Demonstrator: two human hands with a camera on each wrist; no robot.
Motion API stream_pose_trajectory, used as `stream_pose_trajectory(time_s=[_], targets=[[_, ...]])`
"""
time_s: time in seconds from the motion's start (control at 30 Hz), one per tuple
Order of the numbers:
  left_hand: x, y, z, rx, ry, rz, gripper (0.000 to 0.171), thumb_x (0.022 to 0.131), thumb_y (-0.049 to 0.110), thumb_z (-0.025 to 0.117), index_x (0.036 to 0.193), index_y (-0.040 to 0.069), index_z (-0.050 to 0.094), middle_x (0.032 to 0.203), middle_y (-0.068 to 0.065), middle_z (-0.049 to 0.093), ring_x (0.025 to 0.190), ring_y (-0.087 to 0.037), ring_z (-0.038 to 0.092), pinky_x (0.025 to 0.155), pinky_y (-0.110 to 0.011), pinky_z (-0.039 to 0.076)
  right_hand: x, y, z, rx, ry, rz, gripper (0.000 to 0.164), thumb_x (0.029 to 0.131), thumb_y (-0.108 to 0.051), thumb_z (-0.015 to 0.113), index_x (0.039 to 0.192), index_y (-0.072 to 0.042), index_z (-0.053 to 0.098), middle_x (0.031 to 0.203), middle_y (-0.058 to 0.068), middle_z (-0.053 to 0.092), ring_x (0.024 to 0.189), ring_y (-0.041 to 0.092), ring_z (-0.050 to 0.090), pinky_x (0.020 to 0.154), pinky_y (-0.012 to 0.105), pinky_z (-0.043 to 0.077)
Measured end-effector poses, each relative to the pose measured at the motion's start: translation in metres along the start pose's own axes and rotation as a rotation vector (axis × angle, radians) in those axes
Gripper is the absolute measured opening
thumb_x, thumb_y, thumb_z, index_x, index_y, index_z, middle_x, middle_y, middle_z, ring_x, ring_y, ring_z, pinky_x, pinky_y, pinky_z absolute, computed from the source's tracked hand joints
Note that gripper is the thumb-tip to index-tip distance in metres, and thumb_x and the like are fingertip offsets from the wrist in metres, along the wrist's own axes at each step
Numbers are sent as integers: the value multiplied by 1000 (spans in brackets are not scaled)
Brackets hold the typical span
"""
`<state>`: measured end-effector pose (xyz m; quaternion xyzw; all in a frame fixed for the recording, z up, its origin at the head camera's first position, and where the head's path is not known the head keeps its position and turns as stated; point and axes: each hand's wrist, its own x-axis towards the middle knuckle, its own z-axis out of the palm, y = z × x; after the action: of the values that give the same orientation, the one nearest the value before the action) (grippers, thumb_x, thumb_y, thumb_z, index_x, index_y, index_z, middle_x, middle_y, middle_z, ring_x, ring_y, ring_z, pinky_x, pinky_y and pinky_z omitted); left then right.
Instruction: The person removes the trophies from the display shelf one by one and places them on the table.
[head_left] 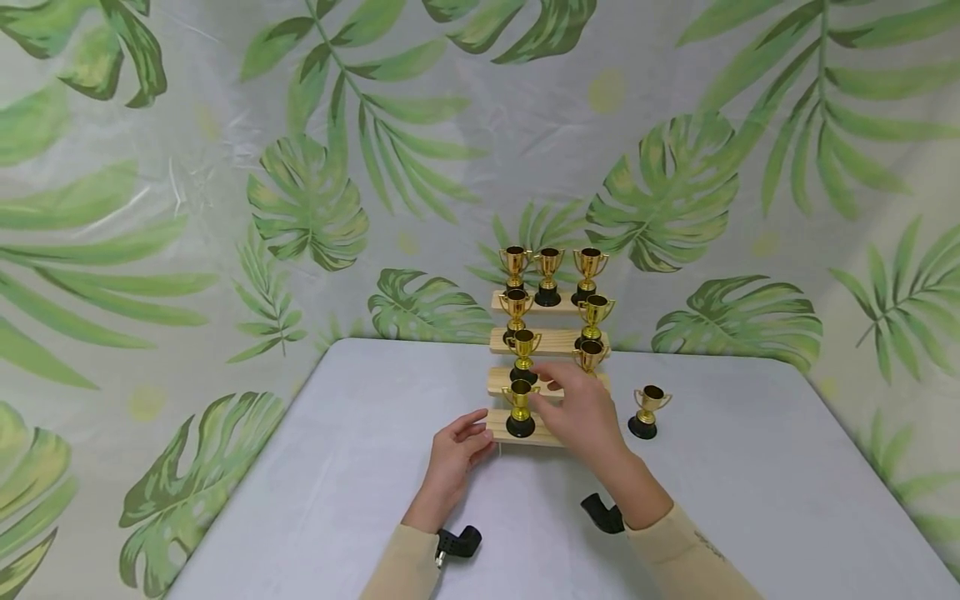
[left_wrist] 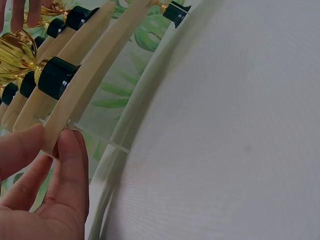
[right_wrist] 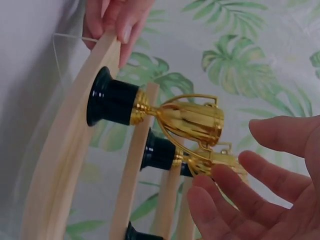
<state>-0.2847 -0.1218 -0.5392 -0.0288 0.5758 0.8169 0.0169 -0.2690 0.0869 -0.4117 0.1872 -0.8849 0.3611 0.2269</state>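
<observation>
A tiered wooden display stand (head_left: 543,431) holds small gold trophies with black bases. My left hand (head_left: 453,457) pinches the left end of its lowest plank (left_wrist: 95,80), thumb on one side and fingers on the other. Toward the left of that plank stands a trophy (head_left: 519,407), upright. My right hand (head_left: 583,415) hovers just right of this trophy's gold cup (right_wrist: 192,120), holding nothing. In the right wrist view its thumb and fingers are spread apart, loosely bent. Another trophy (head_left: 591,357) on the second tier is partly hidden behind that hand.
A single trophy (head_left: 647,410) stands on the white-covered table (head_left: 360,467), to the right of the stand. Three trophies line the top tier, among them a middle one (head_left: 549,275). Behind the table hangs a leaf-patterned curtain (head_left: 420,208). Thin clear supports (left_wrist: 107,139) show under the lowest plank.
</observation>
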Motion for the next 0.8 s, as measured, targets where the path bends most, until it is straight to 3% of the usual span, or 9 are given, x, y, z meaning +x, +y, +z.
stream_pose_trajectory(time_s=[0.33, 0.63, 0.8], targets=[[0, 0, 1, -5, -10, 5, 48, 91, -3, 72, 137, -5, 57, 115, -21, 65, 99, -23, 69, 92, -38, 57, 6, -2, 17, -36, -28, 39, 40, 84, -23, 84, 120, -11, 73, 107, 7, 72, 97, 25, 67, 77, 46, 57], [0, 0, 0, -13, -8, 7, 45, 90, -2, 73, 133, -2, 61, 115, -20, 65, 99, -23, 69, 92, -38, 57, 9, -6, 24, -72, -34, 79, 42, 82, -28, 86, 119, -12, 74, 99, 4, 70, 83, 20, 65, 67, 40, 56], [0, 0, 0, -13, -2, 10, 45, 90, -3, 73, 134, -3, 61, 112, -19, 65, 98, -22, 69, 91, -38, 57, 9, -7, 28, -73, -30, 99, 37, 81, -26, 87, 113, -12, 76, 100, 2, 71, 84, 19, 67, 69, 39, 57]])
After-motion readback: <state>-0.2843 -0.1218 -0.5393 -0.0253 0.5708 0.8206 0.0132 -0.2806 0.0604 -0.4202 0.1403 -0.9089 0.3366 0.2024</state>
